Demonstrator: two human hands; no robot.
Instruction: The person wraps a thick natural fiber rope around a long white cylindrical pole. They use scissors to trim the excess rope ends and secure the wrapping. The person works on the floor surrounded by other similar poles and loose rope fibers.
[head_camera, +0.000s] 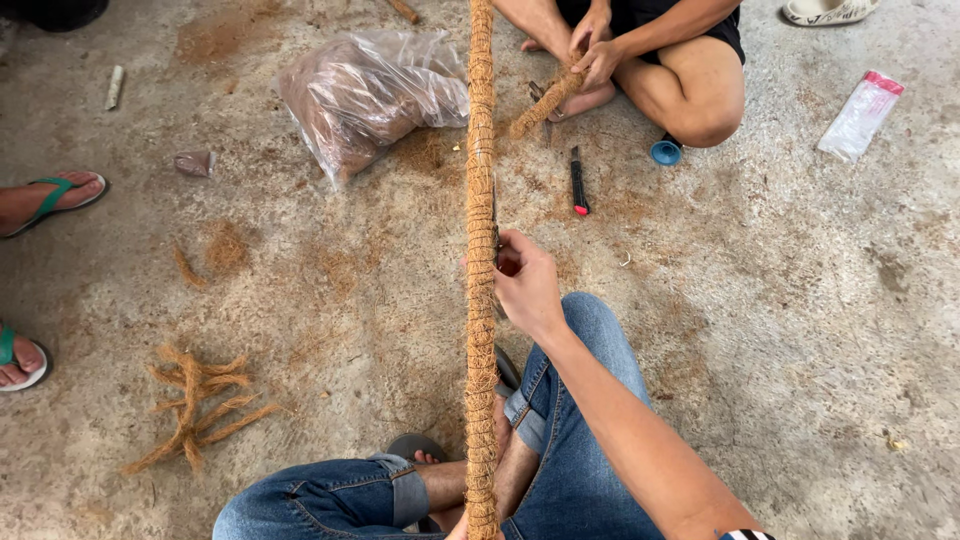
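Nearest the camera, the person sits on the concrete floor (800, 330) in jeans, knees bent, with a long coir-wrapped pole (481, 200) rising between the legs. Its long axis runs straight away from the body, from the bottom edge of the view to the top. The left hand (462, 530) shows only as a sliver at the pole's lower end; whether its grip is closed cannot be told. The right hand (527, 285) is the nearer one to the pole's middle, just right of it and touching, fingers curled and pinching a small dark tool (495, 225) laid along the pole's side. So the pole lies immediately left of that grip.

To the left, loose coir strands (195, 405) lie on the floor. Beyond, a black-and-red cutter (578, 182) and a blue cap (666, 152) rest on the floor, near a clear bag of fibre (370, 95). Farthest off, another seated person's hands (592, 50) work a shorter coir stick (545, 103).
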